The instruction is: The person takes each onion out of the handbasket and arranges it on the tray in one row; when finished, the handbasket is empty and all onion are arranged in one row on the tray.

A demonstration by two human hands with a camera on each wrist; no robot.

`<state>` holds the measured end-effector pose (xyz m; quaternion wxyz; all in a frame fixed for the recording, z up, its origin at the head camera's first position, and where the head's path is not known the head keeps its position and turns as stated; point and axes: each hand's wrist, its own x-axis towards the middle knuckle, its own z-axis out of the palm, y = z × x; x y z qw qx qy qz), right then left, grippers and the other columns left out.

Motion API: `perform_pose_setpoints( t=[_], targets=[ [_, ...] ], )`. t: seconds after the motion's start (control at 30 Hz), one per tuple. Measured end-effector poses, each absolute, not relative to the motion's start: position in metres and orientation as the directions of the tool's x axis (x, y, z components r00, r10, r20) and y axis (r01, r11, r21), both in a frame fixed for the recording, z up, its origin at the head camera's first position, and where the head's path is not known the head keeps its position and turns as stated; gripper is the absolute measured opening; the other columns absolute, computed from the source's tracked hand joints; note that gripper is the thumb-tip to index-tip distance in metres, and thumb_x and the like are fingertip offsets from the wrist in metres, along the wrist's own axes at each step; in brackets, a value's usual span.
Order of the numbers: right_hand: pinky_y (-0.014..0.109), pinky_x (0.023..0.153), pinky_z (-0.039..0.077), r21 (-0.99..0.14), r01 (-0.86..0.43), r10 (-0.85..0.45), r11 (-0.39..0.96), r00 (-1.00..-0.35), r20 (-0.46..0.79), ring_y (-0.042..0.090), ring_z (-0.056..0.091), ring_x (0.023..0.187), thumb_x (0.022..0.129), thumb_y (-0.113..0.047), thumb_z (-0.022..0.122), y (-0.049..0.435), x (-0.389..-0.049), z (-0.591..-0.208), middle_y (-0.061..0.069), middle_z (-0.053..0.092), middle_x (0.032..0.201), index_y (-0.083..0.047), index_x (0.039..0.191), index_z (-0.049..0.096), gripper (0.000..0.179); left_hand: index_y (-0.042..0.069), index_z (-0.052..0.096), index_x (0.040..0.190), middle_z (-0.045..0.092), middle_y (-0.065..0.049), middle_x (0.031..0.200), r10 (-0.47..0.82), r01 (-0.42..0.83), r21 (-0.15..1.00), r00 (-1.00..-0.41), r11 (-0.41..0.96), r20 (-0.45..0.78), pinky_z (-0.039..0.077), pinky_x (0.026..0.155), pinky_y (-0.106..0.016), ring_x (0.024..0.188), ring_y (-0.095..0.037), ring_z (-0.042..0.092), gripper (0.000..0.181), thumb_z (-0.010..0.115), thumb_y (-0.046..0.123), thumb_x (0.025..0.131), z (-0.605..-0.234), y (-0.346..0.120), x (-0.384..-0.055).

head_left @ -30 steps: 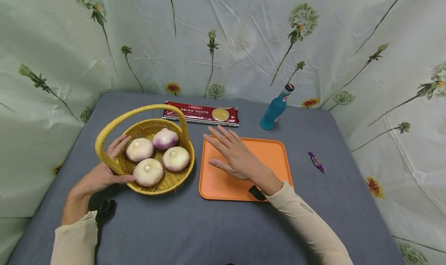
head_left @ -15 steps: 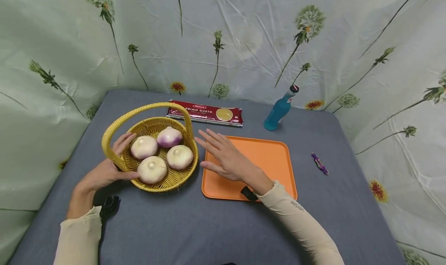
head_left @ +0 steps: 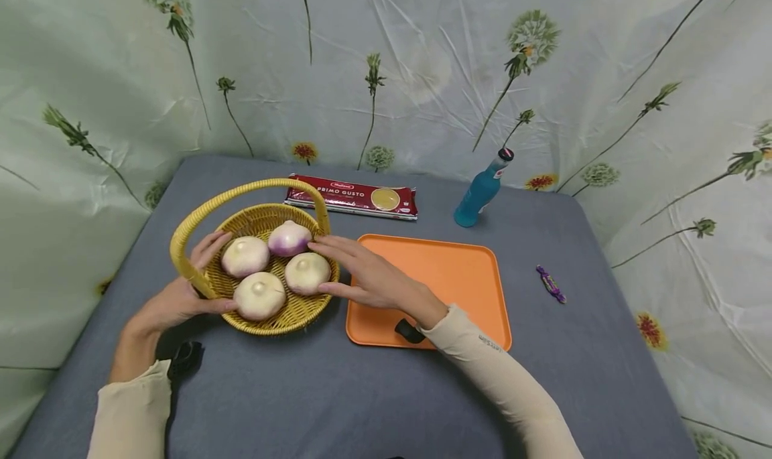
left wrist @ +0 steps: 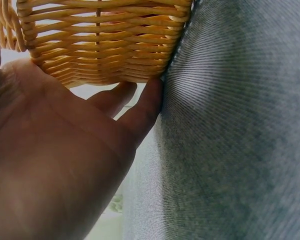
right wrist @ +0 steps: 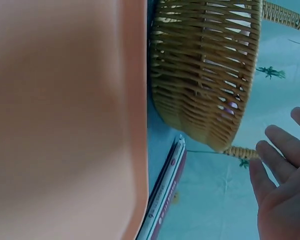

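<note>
My left hand [head_left: 183, 295] holds the left side of a yellow wicker basket [head_left: 283, 321], thumb at the rim and fingers round its outer wall. In the left wrist view, fingers [left wrist: 142, 107] lie against the basket's lower side [left wrist: 105, 55]. Several white-and-purple bulbs, which look like turnips, sit inside; one is the right-hand turnip [head_left: 307, 273]. Over the right rim reaches my right hand [head_left: 368, 275], fingers extended above that turnip and holding nothing. Whether the fingertips touch it cannot be told. In the right wrist view the right hand [right wrist: 287, 195] appears beside the basket [right wrist: 205, 75].
An orange tray [head_left: 446, 278] lies under my right forearm. Behind it are a red Primo Gusto packet [head_left: 352, 196] and a blue bottle [head_left: 480, 191] standing upright. A purple wrapped candy [head_left: 551, 285] lies to the right. A flowered curtain [head_left: 422, 77] hangs behind the table.
My right hand has moved left, from above the orange tray to over the basket's right rim and turnip. The left hand stays at the basket's left side; the view shifted slightly.
</note>
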<state>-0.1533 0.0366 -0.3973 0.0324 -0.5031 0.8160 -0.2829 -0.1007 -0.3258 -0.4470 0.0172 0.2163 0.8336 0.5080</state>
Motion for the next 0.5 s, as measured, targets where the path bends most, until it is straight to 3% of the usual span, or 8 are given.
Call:
perform_pose_setpoints(
  t=[0.2,0.5],
  targets=[
    [0.033,0.119,0.028,-0.534,-0.787,-0.839,0.311,-0.491,0.235,0.013,0.031,0.147,0.097,-0.036,0.066,0.023,-0.157,-0.401,0.002,0.038,0.159,-0.012,0.154,0.040,0.067,0.009,0.015,0.161,0.001,-0.018,0.164,0.373,0.328,0.857,-0.911,0.398,0.176,0.011,0.101,-0.004,0.146,0.001,0.002,0.118,0.085,-0.008,0.068,-0.445,-0.326,-0.098],
    [0.036,0.119,0.028,-0.596,-0.723,-0.854,0.350,-0.507,0.114,0.016,0.033,0.146,0.097,-0.038,0.067,0.010,-0.167,-0.401,0.004,0.041,0.157,-0.018,0.151,0.045,0.062,0.011,0.014,0.162,0.000,-0.015,0.165,0.362,0.300,0.861,-0.920,0.411,0.148,0.009,0.102,-0.006,0.147,-0.001,0.001,0.117,0.085,-0.006,0.069,-0.444,-0.324,-0.098]
  ],
)
